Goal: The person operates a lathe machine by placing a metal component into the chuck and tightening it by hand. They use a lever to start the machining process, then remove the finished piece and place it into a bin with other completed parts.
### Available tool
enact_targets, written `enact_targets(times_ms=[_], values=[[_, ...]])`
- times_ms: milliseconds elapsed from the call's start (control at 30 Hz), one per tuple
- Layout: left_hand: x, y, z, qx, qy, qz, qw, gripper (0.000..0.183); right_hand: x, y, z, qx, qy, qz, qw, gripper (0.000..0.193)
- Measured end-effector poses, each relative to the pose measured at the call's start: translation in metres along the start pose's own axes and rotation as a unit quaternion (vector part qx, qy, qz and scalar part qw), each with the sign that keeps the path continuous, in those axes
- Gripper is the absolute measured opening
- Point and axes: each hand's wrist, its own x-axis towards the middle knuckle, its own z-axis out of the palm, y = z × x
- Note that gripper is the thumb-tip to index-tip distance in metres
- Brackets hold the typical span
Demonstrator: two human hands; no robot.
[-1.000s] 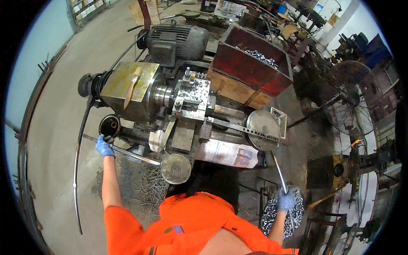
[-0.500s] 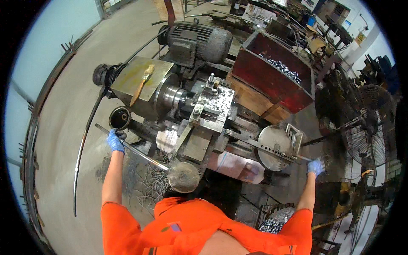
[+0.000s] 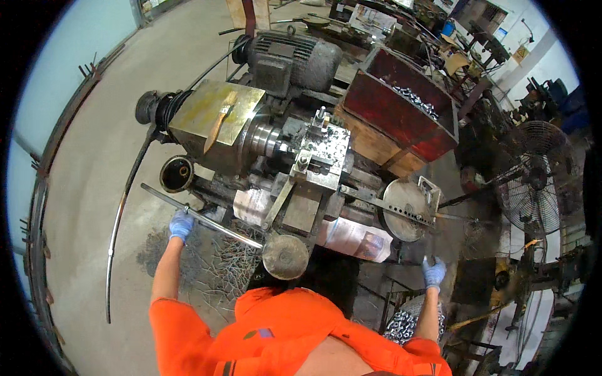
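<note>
My left hand [image 3: 181, 225], in a blue glove, is at the near side of a long metal rod lever [image 3: 222, 233]. Its fingers are bunched by the rod, and a small thing at their tips is too small to make out. The rod ends at a round metal disc [image 3: 285, 257] close to my body. My right hand [image 3: 433, 274], also gloved, is off the machine at the lower right, its fingers apart and pointing away from me. Ahead of both hands stands a lathe with a shiny chuck [image 3: 264, 139] and a chip-covered tool slide [image 3: 326, 150].
A wood-handled brush [image 3: 216, 130] lies on the headstock cover. Behind the slide is a red bin [image 3: 401, 113] of metal parts. More shiny parts fill a basket [image 3: 401, 326] below my right hand. A fan [image 3: 533, 178] stands right; metal shavings [image 3: 226, 269] litter the floor.
My right hand has left the short handle by the large disc and moved down and left. My left hand has shifted slightly right and nearer, off the rod's far side.
</note>
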Motion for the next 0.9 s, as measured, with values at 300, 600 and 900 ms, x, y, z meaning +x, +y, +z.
enact_targets(times_ms=[300, 600, 900], values=[[-0.040, 0.102, 0.015, 0.067, 0.069, -0.073, 0.993, 0.039, -0.047, -0.048, -0.035, 0.146, -0.042, 0.015, 0.988, 0.030], [-0.018, 0.057, 0.004, 0.219, -0.105, 0.100, 0.965, 0.033, 0.008, -0.115, -0.106, 0.211, 0.054, -0.135, 0.967, 0.024], [-0.049, 0.040, -0.113, 0.073, -0.030, -0.018, 0.997, 0.042, 0.042, -0.364, -0.188, 0.369, 0.005, -0.365, 0.854, 0.021]])
